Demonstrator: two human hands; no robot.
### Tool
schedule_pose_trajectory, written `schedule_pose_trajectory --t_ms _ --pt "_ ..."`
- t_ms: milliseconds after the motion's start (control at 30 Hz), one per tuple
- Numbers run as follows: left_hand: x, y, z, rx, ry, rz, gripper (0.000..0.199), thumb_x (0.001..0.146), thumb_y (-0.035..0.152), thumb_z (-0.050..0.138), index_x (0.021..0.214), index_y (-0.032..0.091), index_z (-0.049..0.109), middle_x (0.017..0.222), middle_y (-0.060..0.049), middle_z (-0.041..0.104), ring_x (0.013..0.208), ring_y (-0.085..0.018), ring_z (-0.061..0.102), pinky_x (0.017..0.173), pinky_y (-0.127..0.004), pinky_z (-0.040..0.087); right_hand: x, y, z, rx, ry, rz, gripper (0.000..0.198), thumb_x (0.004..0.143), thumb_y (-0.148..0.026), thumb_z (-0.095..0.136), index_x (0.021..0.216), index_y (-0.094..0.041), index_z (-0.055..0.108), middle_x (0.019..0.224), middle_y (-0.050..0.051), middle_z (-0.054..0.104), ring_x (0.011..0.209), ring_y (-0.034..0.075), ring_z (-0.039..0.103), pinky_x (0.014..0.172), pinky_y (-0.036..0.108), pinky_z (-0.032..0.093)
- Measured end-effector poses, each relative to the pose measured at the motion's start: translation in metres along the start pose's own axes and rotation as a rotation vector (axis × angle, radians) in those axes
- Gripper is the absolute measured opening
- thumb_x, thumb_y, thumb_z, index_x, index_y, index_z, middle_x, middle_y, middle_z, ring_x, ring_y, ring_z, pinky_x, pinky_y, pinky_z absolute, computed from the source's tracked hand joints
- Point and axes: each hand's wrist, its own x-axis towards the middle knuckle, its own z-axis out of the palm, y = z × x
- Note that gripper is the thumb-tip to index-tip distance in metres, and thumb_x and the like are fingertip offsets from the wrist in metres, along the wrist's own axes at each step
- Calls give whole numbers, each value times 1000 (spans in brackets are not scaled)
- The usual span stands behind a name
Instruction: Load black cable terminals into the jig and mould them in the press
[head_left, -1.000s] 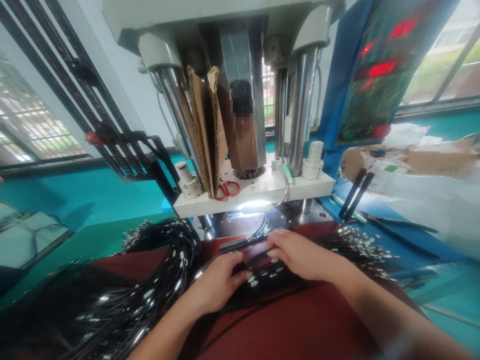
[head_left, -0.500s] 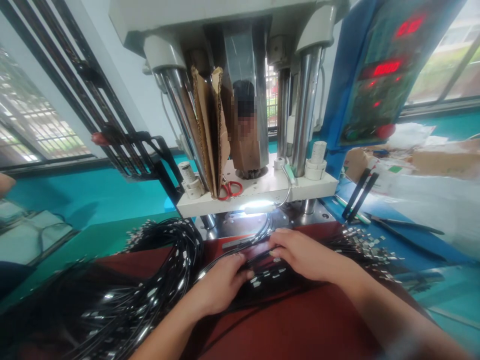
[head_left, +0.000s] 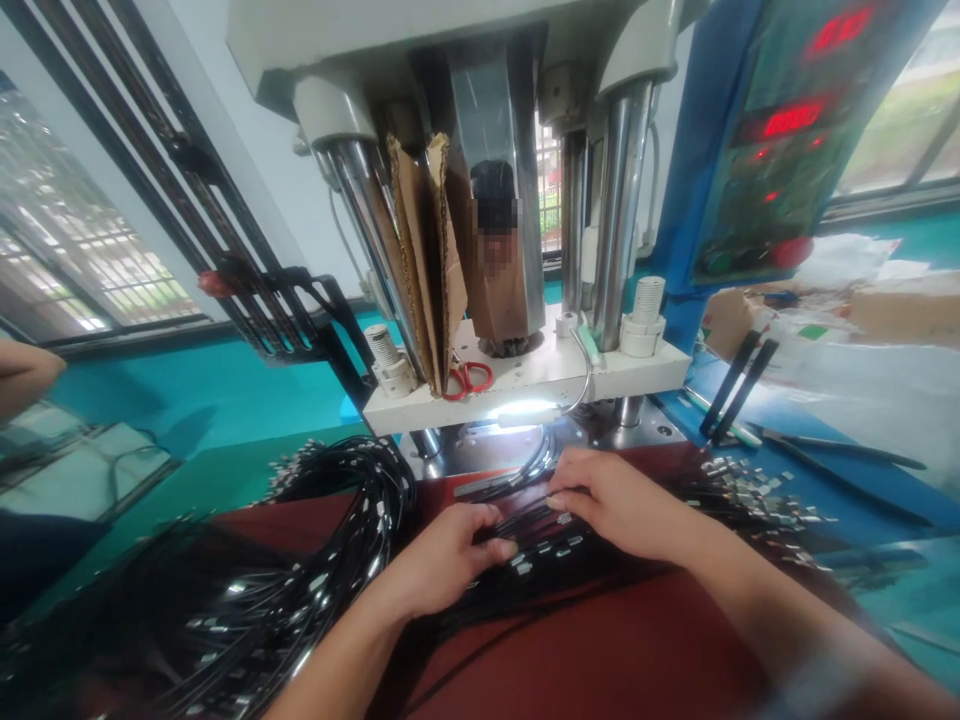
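Observation:
My left hand [head_left: 456,560] is closed in a pinch, thumb against fingers, on thin black cables [head_left: 523,516] at the front of the press. A short way to the right, my right hand [head_left: 604,500] pinches the same black strands between thumb and fingertips. Exactly how many strands are held I cannot make out. Beneath and in front of the hands lie more black cables with small white tags [head_left: 555,548] on the red-brown work surface [head_left: 600,640]. Behind the hands, a loop of cable [head_left: 536,462] reaches under the lit part of the press.
A press plate [head_left: 525,385] carries red-handled scissors [head_left: 469,380] and folded cardboard [head_left: 427,270]. Cable bundles [head_left: 375,510] lie left; silvery cable ends [head_left: 757,490] lie right. A blue control box [head_left: 795,150] shows red digits. Another person's arm [head_left: 26,378] is at far left.
The whole view has shifted slightly, with the scene sliding right. Both hands keep their pinch on the cables, barely moved. More of the other person's arm shows at the left edge.

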Motion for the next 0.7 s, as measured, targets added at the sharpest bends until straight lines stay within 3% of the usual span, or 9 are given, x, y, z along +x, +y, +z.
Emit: schedule_pose_trajectory --t_ms 233,567,700 --pt "-2 3 1 -27 27 22 19 83 35 53 81 16 58 77 2 56 71 -14 46 66 -23 36 2 1 10 -138 69 -58 18 93 -18 44 85 -16 60 87 6 56 82 18 51 75 31 41" --pt "-3 5 0 -11 13 -6 20 82 36 52 82 16 57 75 2 52 70 -13 43 64 -23 34 -4 2 -6 -18 -120 22 18 92 -31 51 90 -22 67 89 3 57 82 17 53 74 30 40" --pt "-3 4 1 -11 0 7 21 83 35 51 83 16 58 75 2 54 71 -14 44 65 -24 35 -4 4 0 -79 -92 -1 17 92 -25 49 87 -19 64 90 4 55 86 19 52 78 32 40"
